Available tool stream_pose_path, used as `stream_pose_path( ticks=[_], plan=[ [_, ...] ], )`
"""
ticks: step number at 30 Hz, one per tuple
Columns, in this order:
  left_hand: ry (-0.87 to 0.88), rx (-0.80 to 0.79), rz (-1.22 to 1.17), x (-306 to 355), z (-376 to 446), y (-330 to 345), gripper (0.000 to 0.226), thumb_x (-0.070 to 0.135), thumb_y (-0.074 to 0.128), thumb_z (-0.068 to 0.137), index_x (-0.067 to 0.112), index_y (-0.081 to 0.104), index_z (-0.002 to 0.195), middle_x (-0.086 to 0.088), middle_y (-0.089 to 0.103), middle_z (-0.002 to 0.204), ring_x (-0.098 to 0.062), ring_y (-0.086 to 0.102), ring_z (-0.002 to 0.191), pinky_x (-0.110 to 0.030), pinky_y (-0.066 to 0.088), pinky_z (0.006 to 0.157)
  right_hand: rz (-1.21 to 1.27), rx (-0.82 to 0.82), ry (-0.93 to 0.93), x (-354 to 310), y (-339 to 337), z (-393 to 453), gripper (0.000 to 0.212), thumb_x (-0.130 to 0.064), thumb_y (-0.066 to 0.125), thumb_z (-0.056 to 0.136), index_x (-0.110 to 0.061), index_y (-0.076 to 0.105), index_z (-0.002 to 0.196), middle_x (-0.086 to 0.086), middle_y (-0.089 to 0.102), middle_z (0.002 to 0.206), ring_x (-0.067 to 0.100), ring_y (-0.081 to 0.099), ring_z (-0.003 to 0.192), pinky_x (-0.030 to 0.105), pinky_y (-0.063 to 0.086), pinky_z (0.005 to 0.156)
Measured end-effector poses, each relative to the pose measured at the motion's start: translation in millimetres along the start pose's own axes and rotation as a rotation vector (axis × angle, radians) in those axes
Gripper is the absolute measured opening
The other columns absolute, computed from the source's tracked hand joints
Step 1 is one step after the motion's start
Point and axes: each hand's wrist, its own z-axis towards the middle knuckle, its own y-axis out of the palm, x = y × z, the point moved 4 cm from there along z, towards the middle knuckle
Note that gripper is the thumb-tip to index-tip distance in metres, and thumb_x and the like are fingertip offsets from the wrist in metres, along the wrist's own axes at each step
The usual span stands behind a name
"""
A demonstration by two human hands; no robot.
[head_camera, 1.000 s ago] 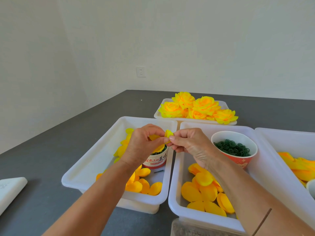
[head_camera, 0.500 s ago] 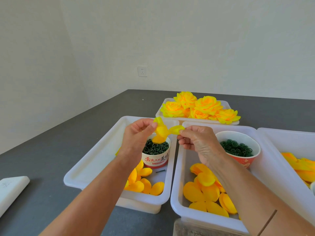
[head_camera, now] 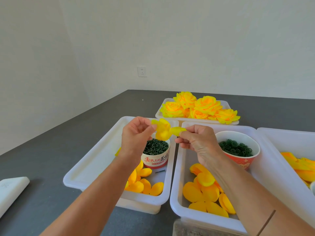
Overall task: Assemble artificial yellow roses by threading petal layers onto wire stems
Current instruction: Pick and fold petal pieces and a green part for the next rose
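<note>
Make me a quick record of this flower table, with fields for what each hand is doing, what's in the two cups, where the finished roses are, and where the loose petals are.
left hand: pinches one side of the yellow petal piece
right hand: pinches the piece's other tip
left cup: dark green short pieces, in the left bin
right cup: dark green rings, in the middle bin
finished roses: piled on the far tray
loose petals: in all three near bins
</note>
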Motion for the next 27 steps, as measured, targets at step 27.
stream_pose_path(
  ticks=[27],
  plan=[
    [0.016, -0.246, 0.178, -3, -6, 17, 0.019, 0.002, 0.068, 0.079, 0.006, 0.055, 0.066, -0.002, 0.067, 0.060, -0.006, 0.058, 0.053, -0.017, 0.047, 0.056, -0.066, 0.128, -0.072, -2, -5, 1, 0.010, -0.007, 0.061, 0.088, -0.013, 0.057, 0.081, 0.004, 0.065, 0.064, 0.004, 0.062, 0.049, 0.017, 0.046, 0.043]
  ],
)
